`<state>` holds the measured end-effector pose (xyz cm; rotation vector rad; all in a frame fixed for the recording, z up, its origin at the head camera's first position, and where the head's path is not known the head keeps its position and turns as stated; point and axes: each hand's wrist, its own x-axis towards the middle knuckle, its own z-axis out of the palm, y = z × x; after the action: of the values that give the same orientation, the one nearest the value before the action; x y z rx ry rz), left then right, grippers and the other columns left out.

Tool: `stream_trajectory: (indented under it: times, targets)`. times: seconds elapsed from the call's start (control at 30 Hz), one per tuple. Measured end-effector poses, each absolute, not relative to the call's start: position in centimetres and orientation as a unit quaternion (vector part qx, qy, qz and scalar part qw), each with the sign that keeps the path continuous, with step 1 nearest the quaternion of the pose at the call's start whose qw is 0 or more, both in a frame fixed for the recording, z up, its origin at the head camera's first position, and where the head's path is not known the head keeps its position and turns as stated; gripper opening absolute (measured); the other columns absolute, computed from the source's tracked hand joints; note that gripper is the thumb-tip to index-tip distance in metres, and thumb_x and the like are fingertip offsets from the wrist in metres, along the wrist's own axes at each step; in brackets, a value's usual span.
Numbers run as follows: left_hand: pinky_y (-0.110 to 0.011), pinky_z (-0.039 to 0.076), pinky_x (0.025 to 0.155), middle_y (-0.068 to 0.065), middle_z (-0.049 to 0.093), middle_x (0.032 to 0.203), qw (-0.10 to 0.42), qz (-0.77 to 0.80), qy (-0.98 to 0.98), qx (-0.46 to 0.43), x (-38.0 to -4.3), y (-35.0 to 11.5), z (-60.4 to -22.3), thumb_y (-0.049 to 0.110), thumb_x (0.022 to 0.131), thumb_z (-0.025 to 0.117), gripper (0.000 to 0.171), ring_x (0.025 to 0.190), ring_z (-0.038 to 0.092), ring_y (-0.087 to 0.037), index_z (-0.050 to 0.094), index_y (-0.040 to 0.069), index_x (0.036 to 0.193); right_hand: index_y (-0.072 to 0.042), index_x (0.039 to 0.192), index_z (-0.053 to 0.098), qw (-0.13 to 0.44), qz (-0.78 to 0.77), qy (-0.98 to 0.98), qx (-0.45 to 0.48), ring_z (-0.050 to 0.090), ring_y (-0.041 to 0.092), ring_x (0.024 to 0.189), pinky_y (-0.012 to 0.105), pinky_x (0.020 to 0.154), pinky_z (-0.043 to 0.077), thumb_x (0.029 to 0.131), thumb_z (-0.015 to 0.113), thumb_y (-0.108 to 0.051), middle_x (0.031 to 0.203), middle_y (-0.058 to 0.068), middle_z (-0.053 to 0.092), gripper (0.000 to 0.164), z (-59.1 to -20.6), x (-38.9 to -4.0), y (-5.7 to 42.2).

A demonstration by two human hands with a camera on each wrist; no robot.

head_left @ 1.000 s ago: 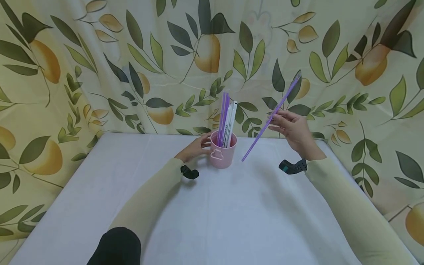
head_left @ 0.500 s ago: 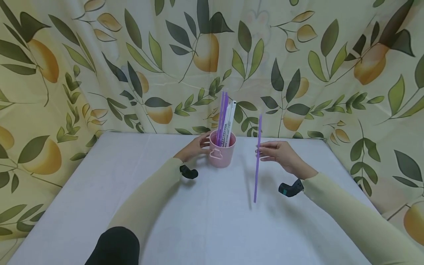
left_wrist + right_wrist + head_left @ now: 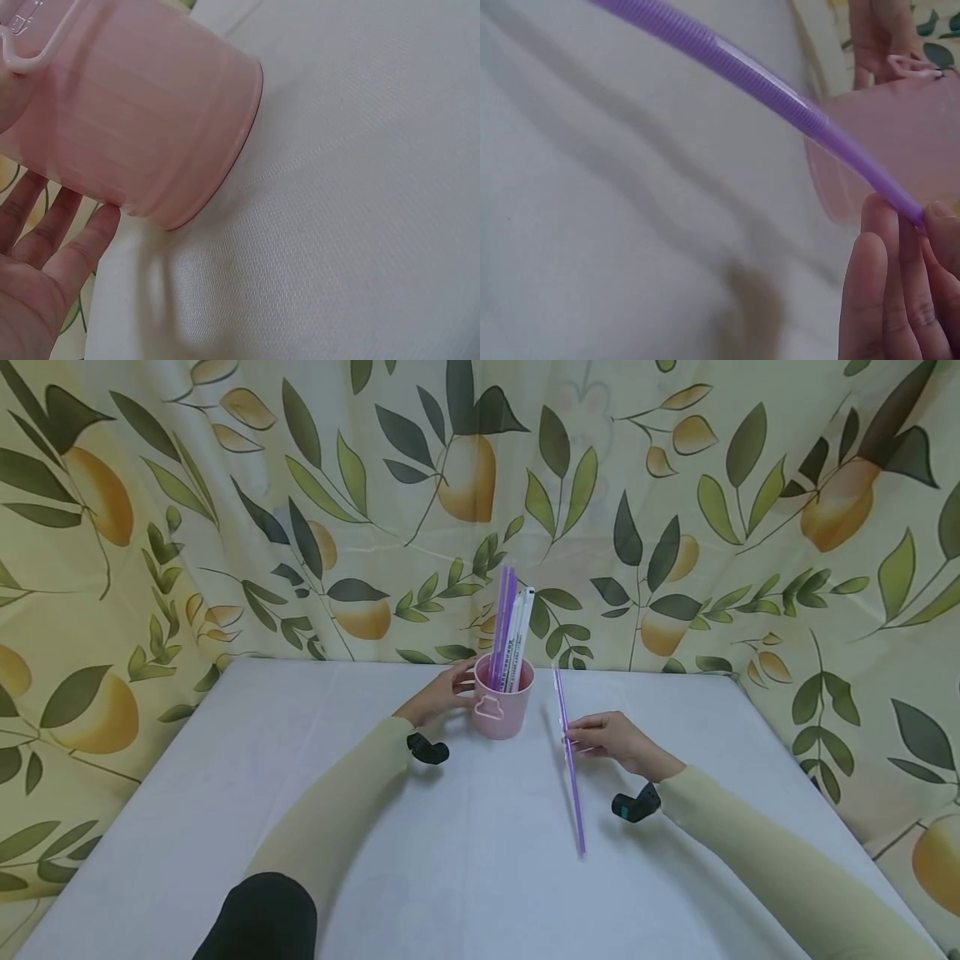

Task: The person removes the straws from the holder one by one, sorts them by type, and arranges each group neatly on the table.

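A pink cup [image 3: 502, 717] with small handles stands upright near the table's back edge. My left hand [image 3: 437, 695] holds its left side, with the thumb near a handle and the fingers along the wall [image 3: 127, 112] in the left wrist view. Several purple straws [image 3: 502, 631] and white printed sticks [image 3: 518, 639] stick up out of the cup. To the right, my right hand [image 3: 621, 743] pinches one long purple straw [image 3: 574, 793] near its middle. The straw slants over the table, its lower end towards me. Ribbing shows along this straw [image 3: 772, 86] in the right wrist view.
A white cloth [image 3: 450, 860] covers the table. Behind it hangs a curtain [image 3: 480, 552] printed with fruit and leaves. Black camera mounts [image 3: 636, 803] sit at both wrists, and a dark rounded shape [image 3: 258, 914] shows at the lower left.
My right hand has come down and left with the straw, bringing it from raised and slanting right to low over the table, its lower end nearer me. My left hand stays at the cup.
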<state>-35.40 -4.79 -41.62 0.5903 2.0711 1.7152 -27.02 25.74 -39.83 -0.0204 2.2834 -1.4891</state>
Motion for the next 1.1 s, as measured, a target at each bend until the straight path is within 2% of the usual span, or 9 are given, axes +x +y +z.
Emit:
stream_trajectory:
  times: [0.2, 0.37, 0.6, 0.77, 1.1]
  targets:
    - [-0.04, 0.033, 0.115, -0.011, 0.028, 0.153, 0.187, 0.61, 0.736, 0.223, -35.2, -5.0, -41.6, 0.002, 0.084, 0.067, 0.082, 0.138, 0.035, -0.03, 0.022, 0.021, 0.15, 0.009, 0.118, 0.06, 0.218, -0.52, 0.826, 0.008, 0.063, 0.008, 0.068, 0.02, 0.067, 0.057, 0.089, 0.063, -0.016, 0.077, -0.003, 0.071, 0.038, -41.1, -27.0, 25.4]
    - [-0.039, 0.034, 0.114, -0.012, 0.029, 0.153, 0.188, 0.613, 0.734, 0.225, -35.1, -5.0, -41.6, 0.002, 0.084, 0.066, 0.081, 0.138, 0.035, -0.03, 0.023, 0.021, 0.15, 0.01, 0.117, 0.06, 0.236, -0.523, 0.818, 0.029, 0.063, 0.008, 0.064, 0.02, 0.063, 0.058, 0.089, 0.063, -0.014, 0.071, -0.003, 0.068, 0.037, -41.7, -26.8, 25.5]
    - [-0.042, 0.032, 0.115, -0.011, 0.029, 0.153, 0.197, 0.612, 0.738, 0.202, -35.5, -4.7, -41.7, -0.003, 0.085, 0.063, 0.08, 0.139, 0.033, -0.031, 0.022, 0.02, 0.15, 0.008, 0.111, 0.064, 0.245, -0.495, 0.833, 0.036, 0.063, 0.008, 0.065, 0.02, 0.063, 0.058, 0.09, 0.063, -0.016, 0.074, -0.001, 0.068, 0.032, -42.2, -26.1, 25.7]
    - [-0.041, 0.033, 0.115, -0.012, 0.028, 0.154, 0.196, 0.611, 0.74, 0.202, -35.5, -4.7, -41.7, -0.004, 0.084, 0.063, 0.082, 0.139, 0.033, -0.032, 0.02, 0.02, 0.151, 0.011, 0.11, 0.063, 0.247, -0.492, 0.834, 0.032, 0.064, 0.008, 0.064, 0.022, 0.063, 0.059, 0.09, 0.061, -0.01, 0.076, 0.002, 0.07, 0.028, -42.4, -25.6, 25.7]
    - [-0.041, 0.032, 0.115, -0.012, 0.028, 0.154, 0.196, 0.614, 0.736, 0.206, -35.4, -4.8, -41.6, -0.006, 0.084, 0.063, 0.082, 0.139, 0.033, -0.032, 0.021, 0.017, 0.15, 0.008, 0.103, 0.065, 0.224, -0.457, 0.86, 0.03, 0.064, 0.009, 0.061, 0.024, 0.061, 0.059, 0.088, 0.063, -0.008, 0.071, 0.003, 0.068, 0.023, -42.6, -25.5, 25.6]
